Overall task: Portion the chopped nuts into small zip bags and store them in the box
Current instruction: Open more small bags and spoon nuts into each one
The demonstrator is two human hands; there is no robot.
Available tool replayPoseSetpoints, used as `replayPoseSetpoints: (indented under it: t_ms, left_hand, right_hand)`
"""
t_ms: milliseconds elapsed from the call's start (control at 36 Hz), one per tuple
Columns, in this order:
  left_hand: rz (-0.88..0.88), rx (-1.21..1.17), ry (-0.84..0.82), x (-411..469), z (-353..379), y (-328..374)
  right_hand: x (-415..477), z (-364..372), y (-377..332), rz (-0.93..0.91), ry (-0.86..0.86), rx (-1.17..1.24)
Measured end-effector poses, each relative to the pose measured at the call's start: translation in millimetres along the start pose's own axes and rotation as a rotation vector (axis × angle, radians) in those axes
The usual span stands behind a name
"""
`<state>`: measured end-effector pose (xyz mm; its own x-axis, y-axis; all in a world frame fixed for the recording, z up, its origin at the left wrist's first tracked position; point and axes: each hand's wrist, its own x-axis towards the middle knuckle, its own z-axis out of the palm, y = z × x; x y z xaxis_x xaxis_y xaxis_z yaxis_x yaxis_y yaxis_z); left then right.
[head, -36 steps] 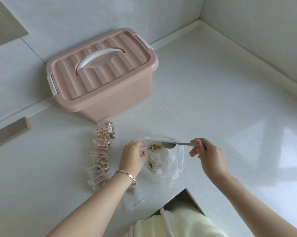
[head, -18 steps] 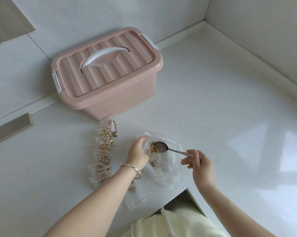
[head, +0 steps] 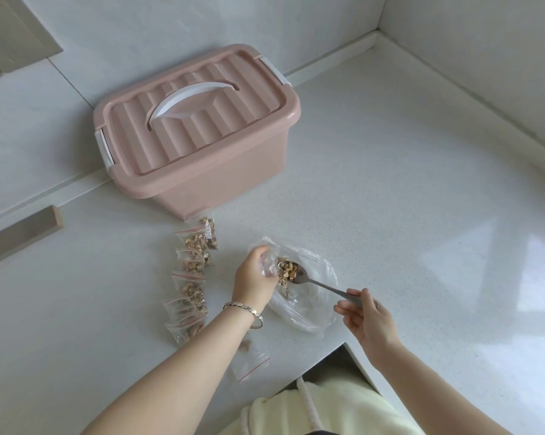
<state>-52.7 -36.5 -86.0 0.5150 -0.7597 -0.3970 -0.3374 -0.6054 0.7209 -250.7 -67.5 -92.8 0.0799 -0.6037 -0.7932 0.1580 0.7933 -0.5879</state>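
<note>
My left hand [head: 254,277] grips a small clear zip bag [head: 268,267] above a larger clear plastic bag [head: 308,312] lying on the white counter. My right hand [head: 366,321] holds the handle of a metal spoon [head: 315,280]. The spoon's bowl carries chopped nuts [head: 287,270] at the small bag's mouth. Several filled zip bags [head: 191,277] with red seal lines lie in a row left of my left hand. A pink storage box [head: 199,146] with a white handle stands behind them, lid closed.
One more small zip bag [head: 251,362] lies partly under my left forearm near the counter's front edge. A beige wooden strip [head: 20,237] sits at the far left. Walls meet in the corner at the back right. The counter has a notch by my body.
The spoon has travelled left from the big bag's far side and now holds a heap of nuts at the small bag's mouth. My right hand has dropped nearer to me.
</note>
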Motion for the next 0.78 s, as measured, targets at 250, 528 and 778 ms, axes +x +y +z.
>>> replayPoseSetpoints:
  t_ms: [250, 528, 778]
  left_hand:
    - [-0.049, 0.123, 0.018, -0.8, -3.5, -4.9]
    - [-0.070, 0.086, -0.058, -8.0, -3.3, -8.2]
    - [-0.037, 0.036, -0.057, -12.5, 1.5, -12.4]
  right_hand:
    - [-10.2, -9.7, -6.6, -0.184, 0.023, -0.264]
    - [-21.2, 10.8, 3.0, -0.296, 0.006, -0.385]
    - [-25.7, 13.2, 8.9, -0.260, -0.009, -0.359]
